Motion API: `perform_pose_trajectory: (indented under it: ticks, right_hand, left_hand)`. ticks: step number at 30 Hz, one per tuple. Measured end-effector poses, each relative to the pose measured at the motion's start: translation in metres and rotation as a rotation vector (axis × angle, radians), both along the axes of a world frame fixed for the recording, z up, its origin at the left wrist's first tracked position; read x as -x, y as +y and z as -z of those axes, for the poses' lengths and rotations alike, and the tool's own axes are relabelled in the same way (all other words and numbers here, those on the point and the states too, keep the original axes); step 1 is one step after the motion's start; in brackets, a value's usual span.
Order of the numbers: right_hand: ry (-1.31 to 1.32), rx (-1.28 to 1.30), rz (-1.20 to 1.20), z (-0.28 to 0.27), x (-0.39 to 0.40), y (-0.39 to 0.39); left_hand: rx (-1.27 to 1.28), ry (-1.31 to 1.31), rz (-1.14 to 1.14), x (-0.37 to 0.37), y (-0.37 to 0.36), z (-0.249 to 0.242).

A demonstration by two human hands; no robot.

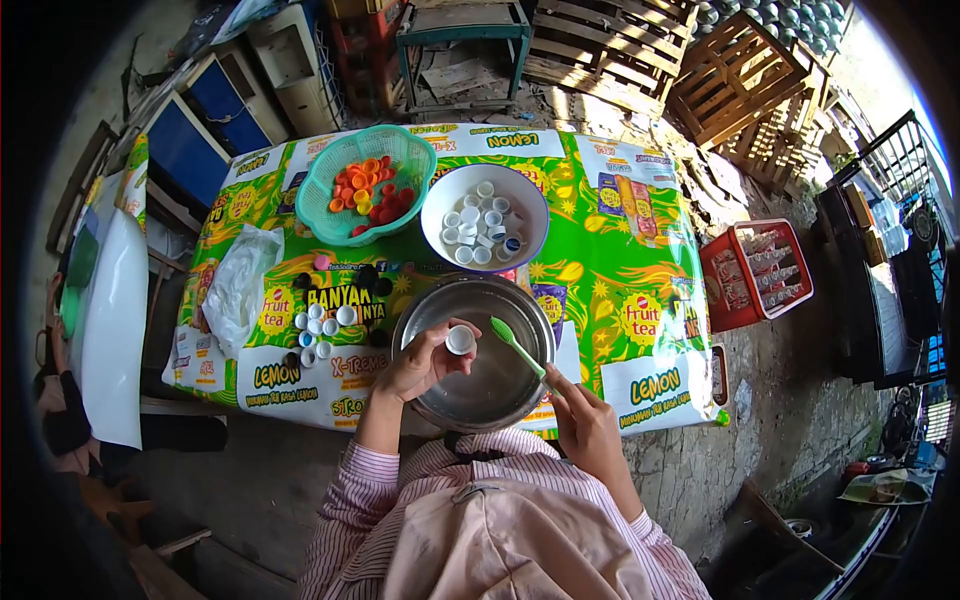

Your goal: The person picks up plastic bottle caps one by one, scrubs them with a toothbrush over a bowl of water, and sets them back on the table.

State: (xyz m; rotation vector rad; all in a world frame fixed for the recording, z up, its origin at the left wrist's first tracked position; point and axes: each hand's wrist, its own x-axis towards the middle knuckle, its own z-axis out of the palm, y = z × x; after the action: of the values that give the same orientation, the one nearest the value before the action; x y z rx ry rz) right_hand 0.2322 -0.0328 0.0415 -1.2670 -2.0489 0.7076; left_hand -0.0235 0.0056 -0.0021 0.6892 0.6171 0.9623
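Note:
Between the fingertips of my left hand (pixel 425 362) is a white bottle cap (pixel 461 340), its hollow side turned up. My right hand (pixel 588 425) grips the handle of a green toothbrush (pixel 517 346), bristle end pointing away toward the upper left. Both hands are over the near part of a metal basin (pixel 420 312) with what looks like water in it. Just beyond the basin stands a white enamel bowl (pixel 535 190) holding several white caps. Left of that bowl, a turquoise plastic basket (pixel 320 190) holds orange, red and yellow caps.
Loose white caps (pixel 315 327) and black caps (pixel 375 285) lie left of the basin, near a crumpled plastic bag (pixel 240 285). A printed sheet (pixel 640 270) covers the table. A red crate (pixel 722 275) with bottles stands off the right edge; wooden pallets (pixel 735 80) lean behind.

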Motion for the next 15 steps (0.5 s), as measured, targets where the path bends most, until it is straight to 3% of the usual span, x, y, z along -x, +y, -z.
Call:
perform_pose_trajectory:
  ticks: [4,6,11,13,15]
  right_hand:
    - [0.053,-0.028,0.046,0.010,0.000,-0.002]
    - [-0.302,0.117,0.043,0.025,0.002,-0.002]
    - [-0.221,0.077,0.059,0.020,-0.004,-0.006]
    - [-0.164,0.082,0.092,0.019,-0.005,-0.003]
    - [-0.167,0.072,0.080,0.031,-0.004,-0.003]
  left_hand:
    - [-0.087,0.089,-0.067,-0.010,-0.002,-0.008]
    - [-0.729,1.589,-0.108,-0.016,-0.005,0.006]
    - [-0.698,1.470,-0.085,-0.023,-0.013,-0.019]
    - [-0.535,0.978,-0.137,-0.024,-0.010,-0.025]
    - [-0.499,1.010,-0.122,-0.021,-0.010,-0.009]
